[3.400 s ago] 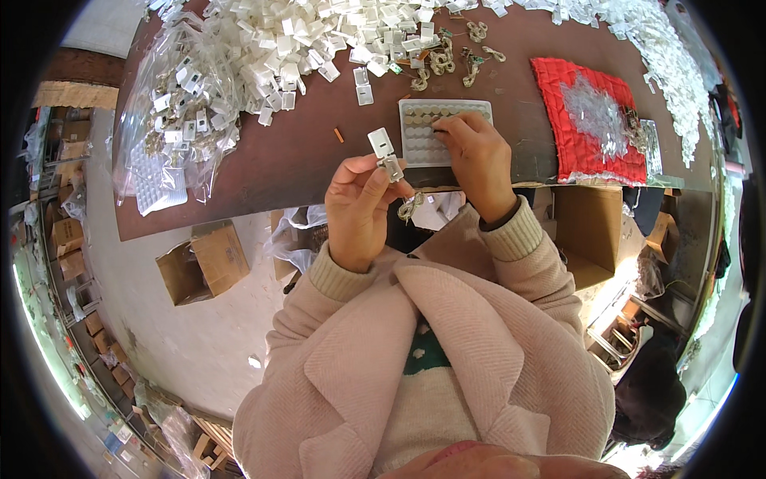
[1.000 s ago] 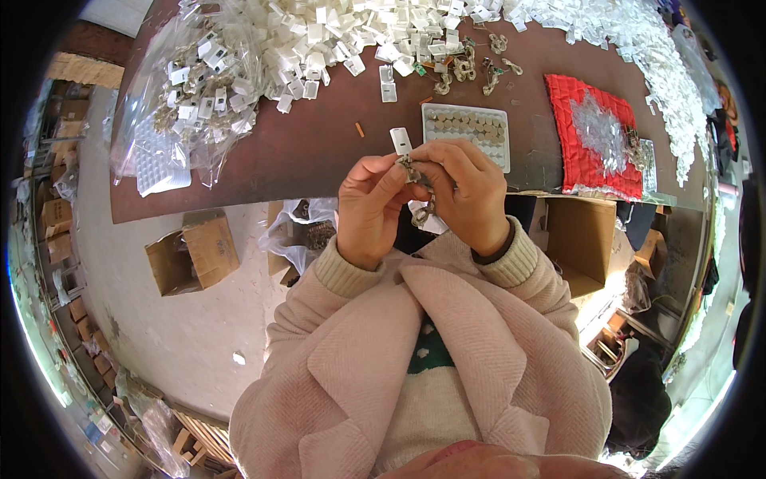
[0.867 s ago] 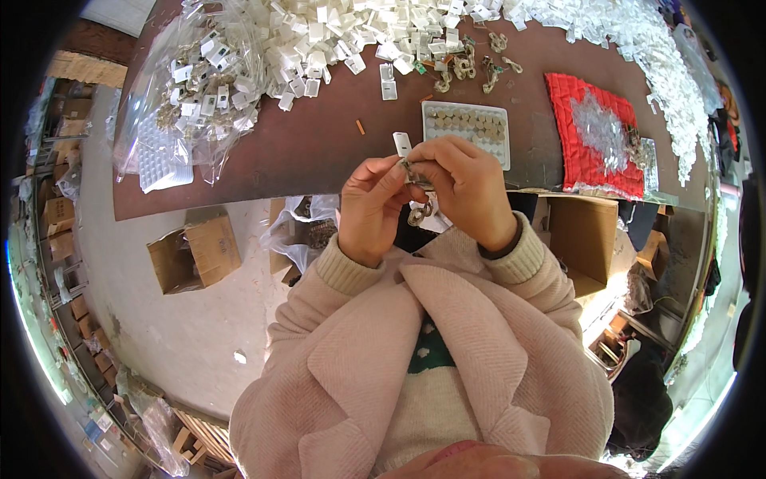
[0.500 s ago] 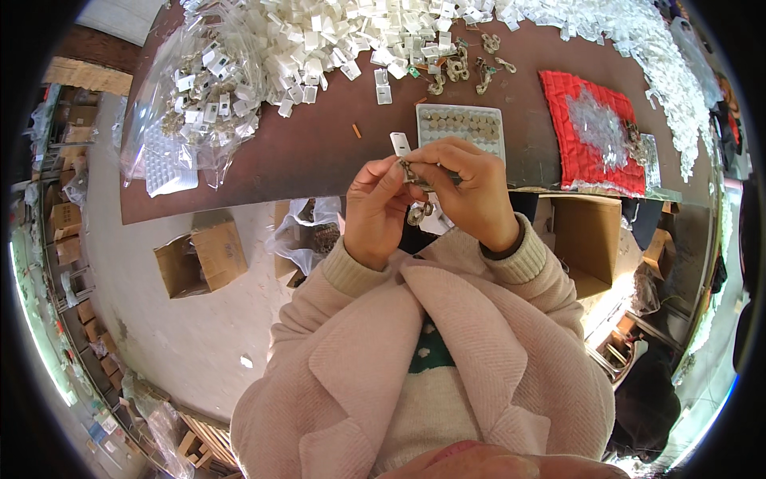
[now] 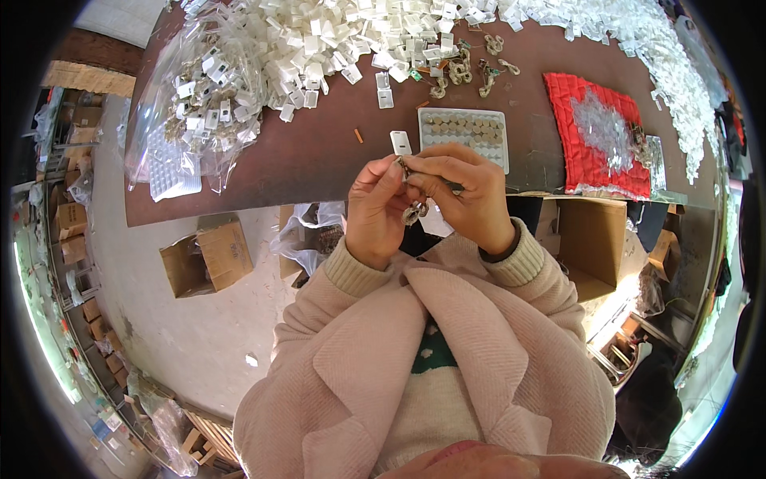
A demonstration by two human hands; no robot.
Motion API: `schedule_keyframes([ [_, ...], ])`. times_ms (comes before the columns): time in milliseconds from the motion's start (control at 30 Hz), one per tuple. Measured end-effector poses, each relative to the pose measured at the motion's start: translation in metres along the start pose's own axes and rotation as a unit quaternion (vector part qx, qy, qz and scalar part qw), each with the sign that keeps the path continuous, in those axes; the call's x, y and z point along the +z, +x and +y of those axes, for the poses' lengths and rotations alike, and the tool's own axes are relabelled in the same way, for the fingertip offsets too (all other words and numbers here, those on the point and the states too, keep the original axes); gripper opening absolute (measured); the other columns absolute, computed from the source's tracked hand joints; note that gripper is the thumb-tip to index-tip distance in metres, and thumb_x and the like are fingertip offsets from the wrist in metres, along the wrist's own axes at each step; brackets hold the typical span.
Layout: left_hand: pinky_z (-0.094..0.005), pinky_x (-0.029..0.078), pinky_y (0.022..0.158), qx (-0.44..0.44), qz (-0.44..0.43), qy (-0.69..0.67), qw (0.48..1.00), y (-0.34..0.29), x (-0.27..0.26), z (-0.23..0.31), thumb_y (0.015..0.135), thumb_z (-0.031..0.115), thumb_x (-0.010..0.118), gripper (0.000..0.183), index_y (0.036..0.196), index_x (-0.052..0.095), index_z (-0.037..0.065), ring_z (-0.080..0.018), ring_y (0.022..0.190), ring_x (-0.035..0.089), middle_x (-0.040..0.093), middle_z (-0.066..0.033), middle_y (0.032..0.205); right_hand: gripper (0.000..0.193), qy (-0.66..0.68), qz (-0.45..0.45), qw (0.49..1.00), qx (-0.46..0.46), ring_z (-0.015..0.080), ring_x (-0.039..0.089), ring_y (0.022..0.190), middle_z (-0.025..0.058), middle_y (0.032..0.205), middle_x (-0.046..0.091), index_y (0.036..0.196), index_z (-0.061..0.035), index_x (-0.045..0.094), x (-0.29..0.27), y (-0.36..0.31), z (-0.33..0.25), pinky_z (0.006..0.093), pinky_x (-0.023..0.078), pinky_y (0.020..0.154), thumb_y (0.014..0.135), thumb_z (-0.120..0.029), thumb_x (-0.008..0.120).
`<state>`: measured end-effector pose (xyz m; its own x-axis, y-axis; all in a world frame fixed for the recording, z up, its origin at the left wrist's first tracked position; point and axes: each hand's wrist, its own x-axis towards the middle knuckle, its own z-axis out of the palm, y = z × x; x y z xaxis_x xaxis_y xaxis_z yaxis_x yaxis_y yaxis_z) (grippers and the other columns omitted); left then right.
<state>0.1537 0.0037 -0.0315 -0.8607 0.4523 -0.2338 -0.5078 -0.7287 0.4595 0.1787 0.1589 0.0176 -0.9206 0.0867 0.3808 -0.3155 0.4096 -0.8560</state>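
A small silvery metal clasp piece [image 5: 413, 212] was pinched between the left hand [image 5: 377, 209] and the right hand [image 5: 467, 195], both raised just in front of the near edge of the dark brown wooden table [image 5: 319, 152]. The left hand's fingers were curled closed on the top of the piece, and the right hand's fingers were bent around it from the other side; part of it was left dangling below the fingertips. Just beyond the hands, on the table, a flat white plastic tray of small round brownish parts [image 5: 464, 132] was seen, with a small white rectangular plastic tag [image 5: 400, 143] lying at its left. Farther back on the table a heap of white plastic tags [image 5: 319, 40] was spread, and a red quilted cloth [image 5: 594, 136] was laid to the right of the tray.
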Motion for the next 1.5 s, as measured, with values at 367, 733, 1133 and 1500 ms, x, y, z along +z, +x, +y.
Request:
schedule_keyframes([
  [367,-0.0314,0.058,0.065,-0.017,-0.018,-0.025,0.999,-0.002,0.000,0.001,0.101,0.019,0.062,0.020,0.115,0.060,0.005,-0.0141,0.075,0.066,0.068,-0.0060,0.091,0.021,-0.151,0.015,0.976,-0.156,0.0259,0.068,0.079,0.0076,0.095,0.072,0.097,-0.0051,0.068,0.002,0.002,0.003,0.0360,0.053,0.071,0.076,-0.001,0.072],
  [733,-0.0282,0.055,0.069,0.019,-0.019,0.032,0.999,-0.008,0.003,0.002,0.102,0.019,0.058,0.015,0.107,0.059,0.005,-0.0139,0.077,0.064,0.067,-0.0070,0.090,0.024,-0.158,-0.003,0.982,-0.101,0.0277,0.065,0.075,0.0083,0.091,0.069,0.103,-0.0047,0.063,0.001,-0.002,-0.008,0.0373,0.053,0.069,0.080,-0.002,0.069],
  [1133,-0.0336,0.058,0.066,-0.021,-0.022,-0.022,0.999,-0.010,-0.001,0.003,0.098,0.006,0.062,0.012,0.110,0.066,0.005,-0.0198,0.073,0.069,0.071,-0.0098,0.096,0.016,-0.187,-0.051,0.974,-0.117,0.0293,0.070,0.083,0.0104,0.099,0.073,0.101,-0.0050,0.069,-0.008,0.002,-0.012,0.0371,0.054,0.072,0.086,0.000,0.067],
  [1500,-0.0332,0.057,0.072,-0.018,-0.056,-0.039,0.998,-0.009,0.003,0.004,0.096,0.008,0.065,0.012,0.107,0.066,0.006,-0.0171,0.081,0.067,0.072,-0.0103,0.101,0.028,0.086,0.039,0.993,0.073,0.0194,0.069,0.085,0.0108,0.099,0.073,0.114,0.0026,0.068,0.002,-0.004,-0.014,0.0326,0.055,0.077,0.091,-0.012,0.070],
])
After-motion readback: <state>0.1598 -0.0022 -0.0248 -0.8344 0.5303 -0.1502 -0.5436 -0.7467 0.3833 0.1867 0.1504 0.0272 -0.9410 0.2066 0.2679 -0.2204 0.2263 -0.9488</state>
